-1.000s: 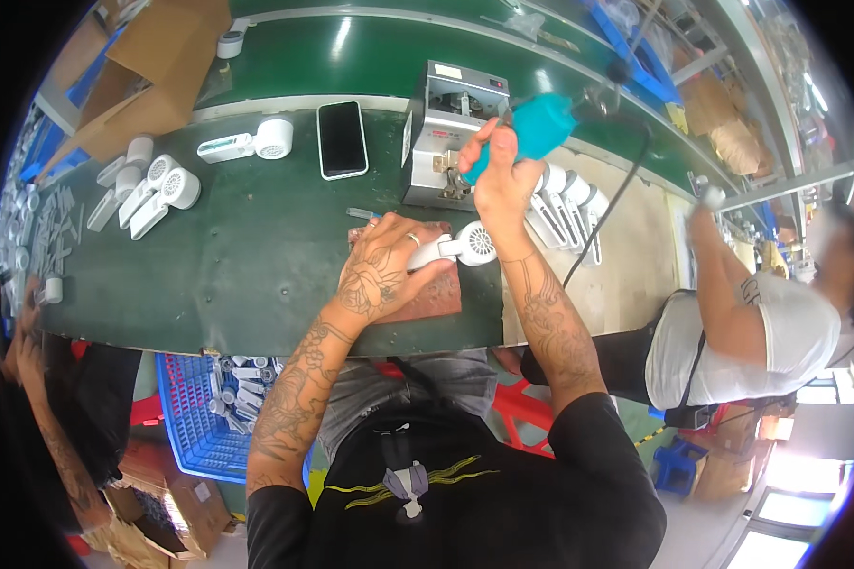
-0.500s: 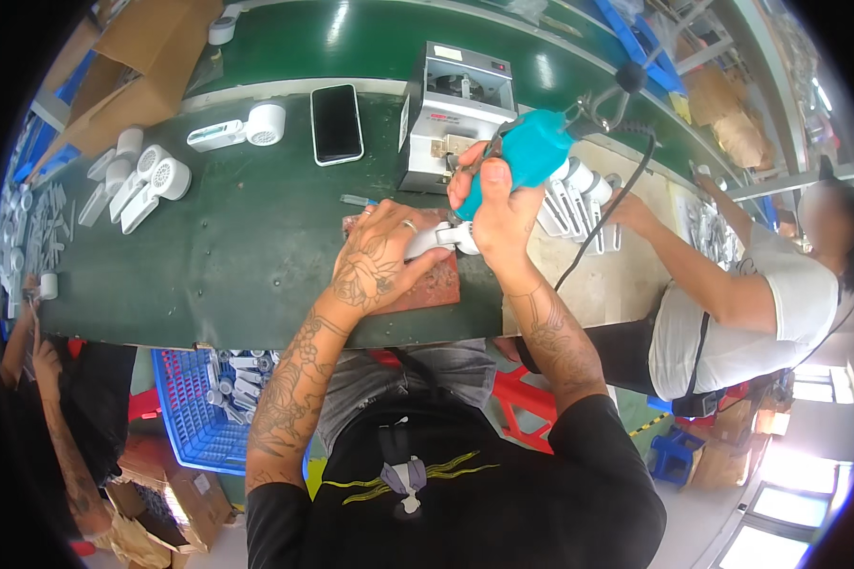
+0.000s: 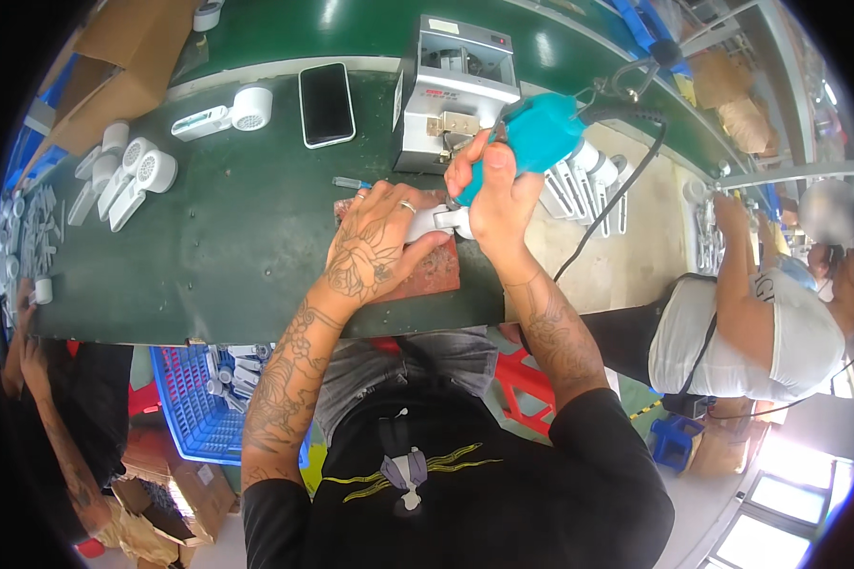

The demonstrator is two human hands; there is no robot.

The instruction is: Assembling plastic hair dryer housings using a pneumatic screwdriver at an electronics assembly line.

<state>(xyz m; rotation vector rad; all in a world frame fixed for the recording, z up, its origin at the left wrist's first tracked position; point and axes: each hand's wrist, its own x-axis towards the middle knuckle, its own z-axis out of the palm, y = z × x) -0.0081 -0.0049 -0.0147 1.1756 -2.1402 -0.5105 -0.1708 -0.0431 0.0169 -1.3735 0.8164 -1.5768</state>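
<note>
Forearms [image 3: 292, 389] reach from the near side: left grip [image 3: 374, 235] palm down, right grip [image 3: 503, 211] curled tight with thumb [image 3: 498, 163] uppermost.

The dark green desk [image 3: 247, 266] carries a white-edged phone [image 3: 327, 104], one white handheld device [image 3: 250, 109], a cluster of similar devices [image 3: 119, 189] farther left, a reddish slab [image 3: 436, 271] and a boxy grey machine [image 3: 411, 133]; a tan sheet [image 3: 617, 266] covers its right side.

The left grip [image 3: 368, 245] and right grip [image 3: 500, 197] partly hide the white fan [image 3: 431, 224] — the teal driver [image 3: 539, 131] has an indistinct tip.
</note>
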